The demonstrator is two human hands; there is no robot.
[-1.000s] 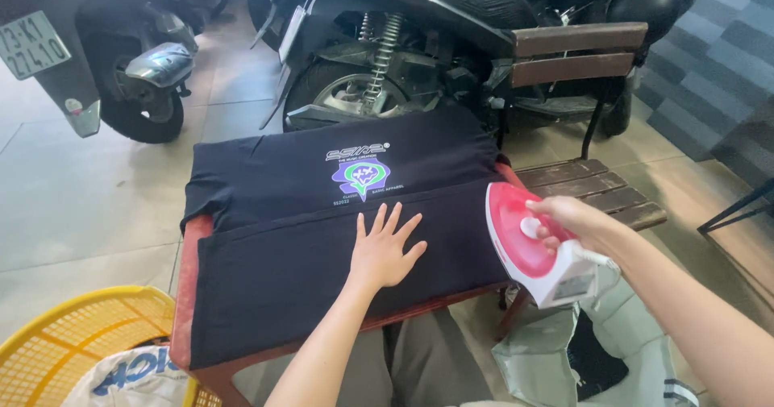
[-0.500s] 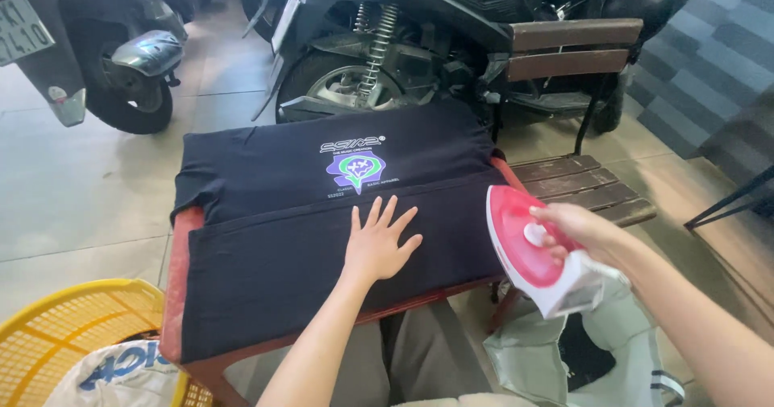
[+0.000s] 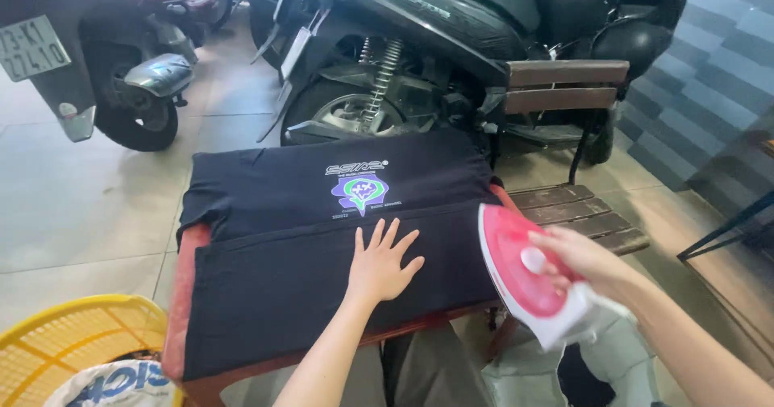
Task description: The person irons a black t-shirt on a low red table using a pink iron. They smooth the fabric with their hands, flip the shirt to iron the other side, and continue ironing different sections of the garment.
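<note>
Left hand (image 3: 382, 263) spread flat and holding nothing, palm pressing the dark folded shirt (image 3: 322, 238) on the red padded bench (image 3: 179, 310), right hand (image 3: 582, 260) clenched around the pink-and-white iron (image 3: 526, 276) tilted up just off the shirt's right edge, yellow basket (image 3: 72, 338) at lower left.

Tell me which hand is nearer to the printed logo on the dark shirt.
Left. The left hand lies flat on the dark shirt, just below the printed logo. The right hand holds the pink iron off past the shirt's right edge.
</note>
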